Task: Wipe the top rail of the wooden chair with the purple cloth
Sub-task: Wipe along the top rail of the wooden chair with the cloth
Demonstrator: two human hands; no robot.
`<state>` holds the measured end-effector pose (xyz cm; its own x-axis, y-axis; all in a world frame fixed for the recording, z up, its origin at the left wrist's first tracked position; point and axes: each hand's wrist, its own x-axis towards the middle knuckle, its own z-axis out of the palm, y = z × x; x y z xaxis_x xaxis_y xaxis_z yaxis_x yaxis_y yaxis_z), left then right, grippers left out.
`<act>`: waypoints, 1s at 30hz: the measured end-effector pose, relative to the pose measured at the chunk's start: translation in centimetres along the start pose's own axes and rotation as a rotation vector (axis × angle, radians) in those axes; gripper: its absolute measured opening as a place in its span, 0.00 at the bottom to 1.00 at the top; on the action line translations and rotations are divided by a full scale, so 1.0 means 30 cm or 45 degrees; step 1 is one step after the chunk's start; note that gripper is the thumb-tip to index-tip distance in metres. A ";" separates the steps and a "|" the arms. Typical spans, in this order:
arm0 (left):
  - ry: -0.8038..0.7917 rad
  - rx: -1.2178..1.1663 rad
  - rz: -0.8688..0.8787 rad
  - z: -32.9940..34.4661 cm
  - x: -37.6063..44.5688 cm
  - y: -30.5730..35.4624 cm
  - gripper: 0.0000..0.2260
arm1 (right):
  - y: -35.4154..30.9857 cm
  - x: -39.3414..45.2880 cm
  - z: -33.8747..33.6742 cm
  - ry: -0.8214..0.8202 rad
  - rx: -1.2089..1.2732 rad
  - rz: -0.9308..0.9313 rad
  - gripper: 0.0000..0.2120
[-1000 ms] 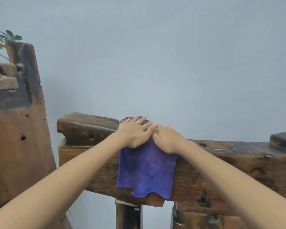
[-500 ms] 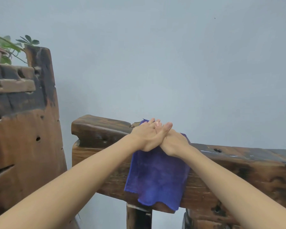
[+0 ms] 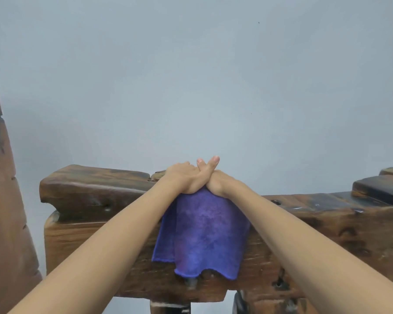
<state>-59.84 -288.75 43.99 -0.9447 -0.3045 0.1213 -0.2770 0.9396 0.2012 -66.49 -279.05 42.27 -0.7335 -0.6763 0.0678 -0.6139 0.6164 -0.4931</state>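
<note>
Purple microfibre cloth (image 3: 204,232) drapes the dark wooden chair's top rail (image 3: 95,189) because I press my left hand (image 3: 182,177) and right hand (image 3: 216,182), crossed, fingers extended, pinning it for wiping.

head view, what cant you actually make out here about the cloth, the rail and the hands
- Purple cloth on top of the top rail: hidden under the left hand and right hand.
- Rail's far side: behind the rail itself.
- Rail's right end: cut off by the frame edge.
- Palms and most fingers: hidden by the crossed hands, so each grip is unclear.
</note>
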 end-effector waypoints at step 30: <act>0.142 -0.024 0.094 0.107 -0.181 0.177 0.35 | 0.194 -0.203 0.026 0.100 -0.046 -0.271 0.26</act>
<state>-56.75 -281.59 41.27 -0.9368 -0.2510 0.2438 -0.2030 0.9574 0.2056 -65.36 -271.66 38.33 -0.6060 -0.7600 0.2349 -0.7661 0.4782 -0.4295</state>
